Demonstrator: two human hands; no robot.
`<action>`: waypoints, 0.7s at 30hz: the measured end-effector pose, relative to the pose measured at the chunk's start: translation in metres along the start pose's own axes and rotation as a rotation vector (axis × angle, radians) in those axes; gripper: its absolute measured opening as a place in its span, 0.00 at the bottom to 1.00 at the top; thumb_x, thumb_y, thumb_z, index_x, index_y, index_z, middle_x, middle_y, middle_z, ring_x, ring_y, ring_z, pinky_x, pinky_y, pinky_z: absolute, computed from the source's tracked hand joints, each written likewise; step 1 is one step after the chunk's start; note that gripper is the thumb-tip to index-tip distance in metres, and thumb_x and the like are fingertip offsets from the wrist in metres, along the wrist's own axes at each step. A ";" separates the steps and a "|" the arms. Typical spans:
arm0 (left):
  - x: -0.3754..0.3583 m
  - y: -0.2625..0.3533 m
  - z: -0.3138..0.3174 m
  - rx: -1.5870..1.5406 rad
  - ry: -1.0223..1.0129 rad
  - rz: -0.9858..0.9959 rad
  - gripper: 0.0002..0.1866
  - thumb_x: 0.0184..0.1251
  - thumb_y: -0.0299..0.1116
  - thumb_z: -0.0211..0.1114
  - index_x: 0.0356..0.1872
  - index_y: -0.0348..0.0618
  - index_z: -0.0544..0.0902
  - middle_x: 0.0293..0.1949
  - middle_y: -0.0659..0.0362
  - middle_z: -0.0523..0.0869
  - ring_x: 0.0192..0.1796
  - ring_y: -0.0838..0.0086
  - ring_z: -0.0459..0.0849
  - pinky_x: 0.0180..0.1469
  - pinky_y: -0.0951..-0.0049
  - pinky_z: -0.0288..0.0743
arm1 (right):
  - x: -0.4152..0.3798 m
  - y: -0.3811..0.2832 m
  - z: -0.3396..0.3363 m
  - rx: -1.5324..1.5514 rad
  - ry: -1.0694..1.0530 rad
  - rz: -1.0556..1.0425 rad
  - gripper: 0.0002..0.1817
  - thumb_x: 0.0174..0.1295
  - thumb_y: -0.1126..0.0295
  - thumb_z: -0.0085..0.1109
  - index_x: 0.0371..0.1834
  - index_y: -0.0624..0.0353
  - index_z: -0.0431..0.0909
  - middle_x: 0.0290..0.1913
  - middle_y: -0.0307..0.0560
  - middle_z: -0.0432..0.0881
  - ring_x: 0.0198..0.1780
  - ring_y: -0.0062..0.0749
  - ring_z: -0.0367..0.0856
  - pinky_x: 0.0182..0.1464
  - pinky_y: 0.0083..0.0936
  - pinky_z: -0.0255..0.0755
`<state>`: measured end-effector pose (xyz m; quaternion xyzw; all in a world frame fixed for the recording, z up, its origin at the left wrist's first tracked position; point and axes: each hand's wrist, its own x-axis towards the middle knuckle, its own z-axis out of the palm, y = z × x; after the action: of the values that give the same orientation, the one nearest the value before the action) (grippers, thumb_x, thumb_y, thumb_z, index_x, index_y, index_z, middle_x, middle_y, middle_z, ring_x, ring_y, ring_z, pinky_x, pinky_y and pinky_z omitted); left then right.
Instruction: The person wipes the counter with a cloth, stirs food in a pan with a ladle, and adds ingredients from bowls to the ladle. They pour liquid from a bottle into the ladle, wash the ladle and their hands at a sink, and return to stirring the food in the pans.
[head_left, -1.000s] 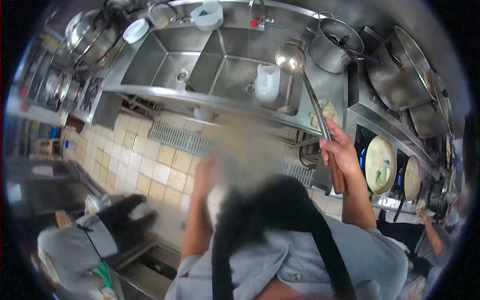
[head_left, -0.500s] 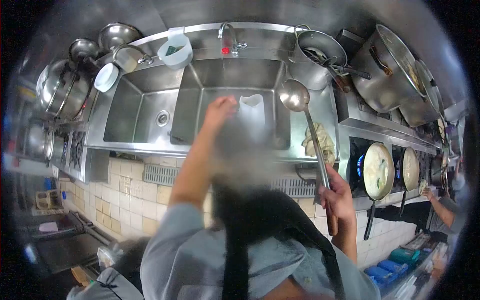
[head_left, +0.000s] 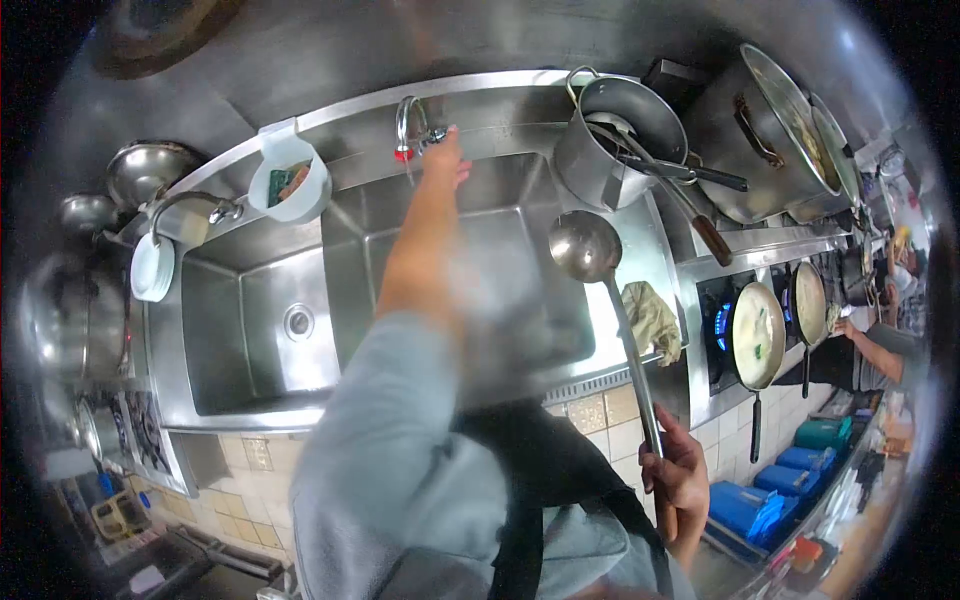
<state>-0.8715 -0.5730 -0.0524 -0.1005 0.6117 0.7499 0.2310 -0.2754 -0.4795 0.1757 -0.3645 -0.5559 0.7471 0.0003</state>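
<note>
Head view: a steel double sink (head_left: 240, 330) spans centre-left. Upper right, a stockpot (head_left: 735, 165) stands near a smaller pot (head_left: 578, 162) holding utensils (head_left: 714, 240). Far right, a pan (head_left: 737, 345) contains creamy white food (head_left: 757, 325). The right hand (head_left: 677, 473) grips a ladle (head_left: 629, 345), right of centre. Upper left, a tub (head_left: 313, 198) holds green and brown items (head_left: 290, 184). The left hand (head_left: 446, 160) meets the tap (head_left: 403, 125), upper centre; its closure I cannot tell.

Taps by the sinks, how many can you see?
2. One tap is behind the right basin, beside the left hand; the other tap is behind the left basin. More could be hidden elsewhere.
</note>
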 end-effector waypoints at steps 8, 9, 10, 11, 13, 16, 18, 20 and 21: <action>0.030 -0.043 0.009 -0.538 -0.116 0.045 0.22 0.69 0.49 0.62 0.53 0.43 0.75 0.49 0.52 0.83 0.36 0.61 0.84 0.39 0.58 0.76 | 0.008 -0.010 0.057 -0.015 0.119 0.091 0.41 0.50 0.84 0.58 0.72 0.67 0.59 0.29 0.43 0.77 0.21 0.24 0.74 0.21 0.19 0.68; 0.028 -0.050 0.006 -0.450 -0.155 0.181 0.21 0.70 0.47 0.61 0.54 0.43 0.74 0.47 0.53 0.84 0.35 0.63 0.84 0.38 0.60 0.76 | 0.010 -0.011 0.062 -0.015 0.127 0.097 0.41 0.50 0.84 0.58 0.72 0.67 0.59 0.29 0.43 0.77 0.21 0.24 0.74 0.21 0.19 0.68; 0.024 -0.059 0.001 -0.404 -0.171 0.240 0.20 0.70 0.46 0.61 0.54 0.43 0.74 0.46 0.53 0.84 0.35 0.64 0.84 0.38 0.61 0.77 | 0.012 -0.013 0.065 -0.029 0.121 0.092 0.40 0.50 0.84 0.58 0.72 0.67 0.59 0.29 0.43 0.77 0.21 0.24 0.74 0.21 0.19 0.68; 0.016 -0.063 -0.004 -0.360 -0.184 0.300 0.20 0.71 0.45 0.60 0.55 0.43 0.74 0.45 0.54 0.85 0.34 0.65 0.85 0.38 0.63 0.77 | 0.015 -0.015 0.069 -0.042 0.111 0.089 0.40 0.51 0.83 0.58 0.72 0.67 0.59 0.29 0.44 0.77 0.20 0.24 0.74 0.21 0.19 0.68; -0.007 -0.041 -0.016 -0.525 -0.204 0.140 0.18 0.72 0.42 0.59 0.55 0.42 0.75 0.43 0.55 0.85 0.34 0.67 0.85 0.38 0.68 0.77 | 0.028 -0.019 0.076 -0.037 0.077 0.101 0.40 0.51 0.83 0.58 0.72 0.67 0.59 0.29 0.44 0.77 0.20 0.24 0.74 0.21 0.19 0.68; -0.005 -0.061 -0.043 -0.235 -0.122 0.118 0.17 0.70 0.43 0.61 0.51 0.42 0.78 0.41 0.57 0.85 0.34 0.70 0.84 0.34 0.70 0.77 | 0.056 -0.033 0.090 -0.097 -0.015 0.151 0.36 0.55 0.81 0.56 0.72 0.65 0.60 0.28 0.45 0.77 0.18 0.24 0.73 0.19 0.20 0.67; -0.050 -0.055 -0.051 -0.156 -0.060 0.136 0.18 0.68 0.44 0.63 0.49 0.42 0.79 0.40 0.57 0.85 0.33 0.71 0.84 0.32 0.71 0.76 | 0.078 -0.039 0.104 -0.006 -0.082 0.175 0.37 0.55 0.82 0.57 0.72 0.63 0.59 0.27 0.44 0.77 0.17 0.25 0.73 0.18 0.20 0.67; -0.092 -0.048 -0.060 -0.074 0.009 0.166 0.18 0.66 0.45 0.66 0.46 0.42 0.80 0.39 0.57 0.85 0.33 0.72 0.83 0.29 0.72 0.75 | 0.103 -0.039 0.118 0.042 -0.177 0.174 0.38 0.55 0.81 0.57 0.73 0.62 0.58 0.27 0.43 0.77 0.17 0.25 0.73 0.18 0.20 0.66; -0.106 -0.048 -0.065 0.132 0.021 0.240 0.19 0.63 0.46 0.67 0.43 0.41 0.81 0.38 0.58 0.85 0.32 0.73 0.83 0.28 0.72 0.74 | 0.114 -0.046 0.131 0.044 -0.257 0.182 0.38 0.56 0.79 0.59 0.73 0.61 0.59 0.26 0.43 0.77 0.17 0.25 0.73 0.18 0.20 0.67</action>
<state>-0.7649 -0.6527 -0.0639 -0.0190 0.6698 0.7291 0.1395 -0.4490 -0.5245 0.1671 -0.3145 -0.4995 0.7966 -0.1306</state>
